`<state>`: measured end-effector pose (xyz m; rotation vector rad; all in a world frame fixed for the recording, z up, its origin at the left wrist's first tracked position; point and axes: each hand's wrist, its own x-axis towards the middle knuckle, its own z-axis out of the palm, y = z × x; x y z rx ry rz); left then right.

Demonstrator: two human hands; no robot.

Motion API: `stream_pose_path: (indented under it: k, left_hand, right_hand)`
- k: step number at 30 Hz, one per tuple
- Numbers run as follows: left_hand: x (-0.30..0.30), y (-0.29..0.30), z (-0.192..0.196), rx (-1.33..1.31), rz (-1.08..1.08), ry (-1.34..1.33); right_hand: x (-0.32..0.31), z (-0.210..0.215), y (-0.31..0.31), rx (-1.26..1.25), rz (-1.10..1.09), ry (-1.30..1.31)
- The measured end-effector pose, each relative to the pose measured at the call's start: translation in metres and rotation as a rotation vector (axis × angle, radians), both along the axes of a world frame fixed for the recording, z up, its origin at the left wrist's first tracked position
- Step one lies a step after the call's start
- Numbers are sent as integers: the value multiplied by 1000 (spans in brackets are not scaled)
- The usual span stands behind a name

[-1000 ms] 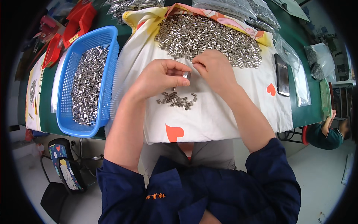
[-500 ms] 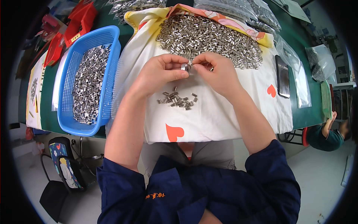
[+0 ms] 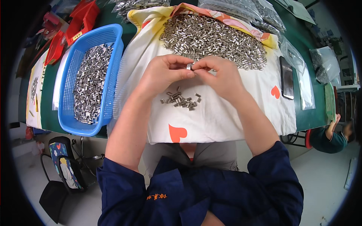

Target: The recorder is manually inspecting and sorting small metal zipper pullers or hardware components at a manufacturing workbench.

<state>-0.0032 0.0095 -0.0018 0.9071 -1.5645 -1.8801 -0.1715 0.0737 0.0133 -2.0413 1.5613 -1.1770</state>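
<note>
Over the cloth, my two hands meet fingertip to fingertip. Between thumb and fingers, my left hand (image 3: pixel 161 73) pinches a shiny metal ring (image 3: pixel 189 66). My right hand (image 3: pixel 221 77) is closed, its thumb and forefinger at the ring's right side; any small part in those fingers is hidden. Just below lies a small group of short metal cylinders (image 3: pixel 184 101). Beyond my hands spreads a large heap of similar cylinders (image 3: pixel 215 39), on a white cloth (image 3: pixel 233 116) with red hearts and a yellow-and-pink far edge.
At the left stands a blue plastic basket (image 3: pixel 118 52) with many metal cylinders inside. Red bins (image 3: pixel 83 19) sit behind it. On the right are a black phone (image 3: pixel 286 77) and clear plastic bags (image 3: pixel 301 75). Another person (image 3: pixel 330 139) is at the far right.
My right fingers have closed in against the ring, and the gap between my hands has narrowed. The ring has turned slightly. The loose cylinders lie as before.
</note>
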Motion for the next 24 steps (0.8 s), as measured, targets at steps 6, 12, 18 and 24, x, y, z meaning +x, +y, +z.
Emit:
stream_pose_path:
  k: [6, 12, 18, 24]
  left_hand:
    - [2, 2, 6, 29, -95, -43]
    - [4, 3, 9, 65, -182, -93]
    - [1, 2, 6, 52, -140, -55]
    - [2, 0, 6, 65, -43, -22]
  right_hand:
    - [-9, 8, -3, 420, 60, -207]
    - [-29, 2, -9, 215, -125, 233]
    - [-17, -11, -9, 94, -73, 468]
    - [-8, 7, -5, 311, -54, -134]
